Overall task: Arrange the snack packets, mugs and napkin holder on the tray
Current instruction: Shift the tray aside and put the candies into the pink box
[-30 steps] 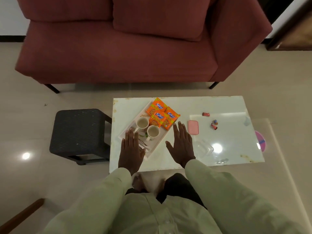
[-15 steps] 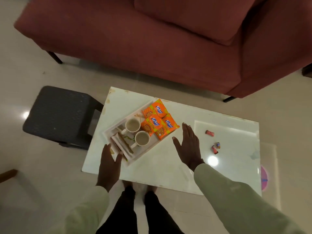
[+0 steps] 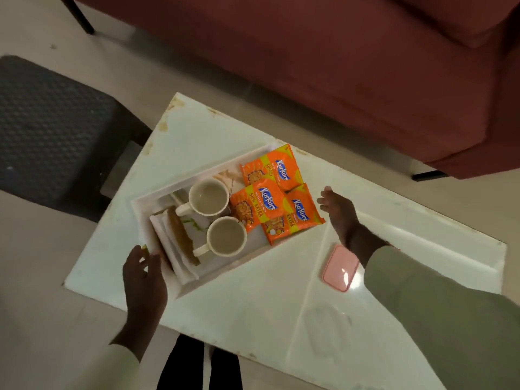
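On the table, head view: everything sits on a white table (image 3: pixel 253 319) in front of a red sofa (image 3: pixel 365 80), dark stool (image 3: pixel 50 130) off to the left
tray: white tray (image 3: pixel 153 204) lies at an angle on the table, loaded up
mugs: two mugs (image 3: pixel 208 197) side by side in the middle of the tray, handles pointing toward the napkin end, look empty or nearly so, hard to say
packets: three orange packets (image 3: pixel 257 206) overlapping at the far-right end, the outer one hangs over the tray edge a bit
holder: napkin holder (image 3: pixel 180 239) with napkins lies at the near-left end, right beside the mugs
left hand: left hand (image 3: pixel 143 280) at the near-left corner of the tray, fingers loosely curled, fingertips look to be touching the rim, not clearly clamped on anything
right hand: right hand (image 3: pixel 342 218) open and flat-ish just beside the packets, holding nothing, can't tell if it touches them
other stuff: pink lid (image 3: pixel 340 267) on the table near the right wrist, not part of the job
step: I'd say arranging is basically done, this looks like final tidy-up or getting ready to grab the tray
next: probably nudge that overhanging packet inward, or get both hands onto opposite ends and keep it level so the mugs don't slide
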Demonstrator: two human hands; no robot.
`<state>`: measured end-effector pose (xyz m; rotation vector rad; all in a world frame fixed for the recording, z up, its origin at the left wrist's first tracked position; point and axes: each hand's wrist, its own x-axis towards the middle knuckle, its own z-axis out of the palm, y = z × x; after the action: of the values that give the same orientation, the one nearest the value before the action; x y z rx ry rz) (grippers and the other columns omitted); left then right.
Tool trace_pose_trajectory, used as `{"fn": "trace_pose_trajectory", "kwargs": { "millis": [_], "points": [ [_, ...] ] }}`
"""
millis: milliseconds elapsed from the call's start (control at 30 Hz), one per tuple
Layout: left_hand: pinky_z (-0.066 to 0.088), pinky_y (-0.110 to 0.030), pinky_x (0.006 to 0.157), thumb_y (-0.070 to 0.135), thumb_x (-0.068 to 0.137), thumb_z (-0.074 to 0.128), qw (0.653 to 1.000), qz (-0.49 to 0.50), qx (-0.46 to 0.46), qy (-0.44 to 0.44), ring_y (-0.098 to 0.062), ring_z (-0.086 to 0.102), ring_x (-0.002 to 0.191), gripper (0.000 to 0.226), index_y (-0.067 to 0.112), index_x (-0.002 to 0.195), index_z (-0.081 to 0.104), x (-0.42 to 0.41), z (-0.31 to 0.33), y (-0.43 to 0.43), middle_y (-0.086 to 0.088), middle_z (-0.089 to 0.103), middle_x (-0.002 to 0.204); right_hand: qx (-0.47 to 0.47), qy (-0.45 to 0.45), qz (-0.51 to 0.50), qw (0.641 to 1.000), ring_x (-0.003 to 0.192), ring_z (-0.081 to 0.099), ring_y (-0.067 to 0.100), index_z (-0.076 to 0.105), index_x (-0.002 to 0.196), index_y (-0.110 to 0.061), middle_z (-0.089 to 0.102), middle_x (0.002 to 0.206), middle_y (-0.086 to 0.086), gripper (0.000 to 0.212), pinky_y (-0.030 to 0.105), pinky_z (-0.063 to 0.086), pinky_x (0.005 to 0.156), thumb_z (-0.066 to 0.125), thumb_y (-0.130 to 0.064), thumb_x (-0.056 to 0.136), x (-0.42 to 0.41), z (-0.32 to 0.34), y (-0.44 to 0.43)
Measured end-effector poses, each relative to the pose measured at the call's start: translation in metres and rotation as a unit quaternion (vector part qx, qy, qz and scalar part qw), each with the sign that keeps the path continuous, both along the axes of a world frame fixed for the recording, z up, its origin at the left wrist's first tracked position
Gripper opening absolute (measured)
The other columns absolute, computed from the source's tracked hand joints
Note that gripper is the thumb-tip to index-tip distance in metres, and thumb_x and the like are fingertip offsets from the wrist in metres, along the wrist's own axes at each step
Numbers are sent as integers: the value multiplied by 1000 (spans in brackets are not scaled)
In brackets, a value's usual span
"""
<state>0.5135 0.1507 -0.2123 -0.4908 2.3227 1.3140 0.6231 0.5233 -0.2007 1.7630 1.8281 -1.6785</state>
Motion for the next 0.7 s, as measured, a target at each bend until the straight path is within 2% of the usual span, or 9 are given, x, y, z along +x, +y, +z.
{"fn": "trace_pose_trajectory", "kwargs": {
  "millis": [67, 133, 167, 233, 300, 433, 533, 633, 700],
  "points": [
    [40, -35, 99, 32, 100, 46, 1000, 20, -10, 20, -26, 50, 124, 42, 15, 138, 47, -3, -10, 6, -9, 51, 138, -53, -4, -8, 999, 119, 55, 31, 54, 134, -2, 59, 131, 14, 55, 39, 37, 98, 31, -43, 105, -13, -15, 12],
    [45, -45, 102, 36, 98, 42, 999, 40, -2, 36, -28, 57, 115, 36, 18, 125, 57, -6, -13, 12, -7, 61, 123, -78, -12, 18, 997, 107, 58, 25, 59, 129, -7, 62, 124, 10, 54, 42, 38, 101, 28, -45, 105, -22, -28, 22],
    [47, -49, 100, 36, 98, 41, 997, 60, 11, 41, -28, 60, 109, 33, 19, 117, 61, -7, -15, 15, -5, 64, 115, -89, -13, 28, 996, 101, 60, 23, 63, 123, -11, 65, 119, 8, 50, 41, 41, 99, 30, -45, 105, -26, -34, 26],
    [50, -49, 96, 36, 96, 40, 993, 104, 23, 45, -24, 64, 99, 34, 21, 113, 66, -11, -17, 15, -3, 68, 108, -99, -22, 42, 994, 90, 64, 21, 68, 105, -17, 70, 108, 5, 43, 38, 46, 91, 37, -47, 103, -34, -42, 27],
    [49, -48, 96, 36, 93, 41, 989, 136, 16, 49, -21, 64, 95, 37, 19, 113, 66, -15, -18, 11, -5, 69, 108, -105, -29, 48, 993, 92, 67, 24, 71, 97, -19, 73, 102, 5, 41, 40, 50, 89, 44, -49, 100, -39, -46, 26],
    [42, -49, 106, 29, 99, 43, 995, 90, -37, 12, -32, 59, 115, 35, 6, 119, 61, -22, -26, -7, -12, 64, 120, -131, -23, 25, 991, 101, 68, 31, 74, 99, -19, 75, 107, 10, 41, 49, 53, 95, 47, -50, 98, -43, -47, 24],
    [47, -52, 101, 24, 100, 48, 997, 63, 8, -52, -32, 61, 109, 36, 8, 132, 55, -30, -29, -9, -16, 64, 120, -141, -18, 31, 989, 107, 67, 34, 74, 105, -18, 74, 110, 11, 46, 53, 50, 99, 43, -52, 99, -46, -47, 25],
    [51, -47, 92, 20, 98, 52, 995, 54, 28, -73, -29, 60, 95, 33, 4, 126, 60, -39, -32, -14, -17, 65, 107, -135, -16, 31, 990, 108, 67, 36, 73, 109, -17, 73, 112, 13, 49, 53, 50, 100, 39, -52, 101, -49, -47, 23],
    [52, -38, 84, 18, 97, 55, 994, 62, 36, -77, -28, 59, 90, 31, 2, 123, 61, -44, -30, -15, -16, 64, 101, -128, -15, 25, 991, 107, 67, 36, 73, 108, -16, 73, 111, 15, 48, 53, 50, 100, 40, -50, 101, -48, -46, 21]
  ]
}}
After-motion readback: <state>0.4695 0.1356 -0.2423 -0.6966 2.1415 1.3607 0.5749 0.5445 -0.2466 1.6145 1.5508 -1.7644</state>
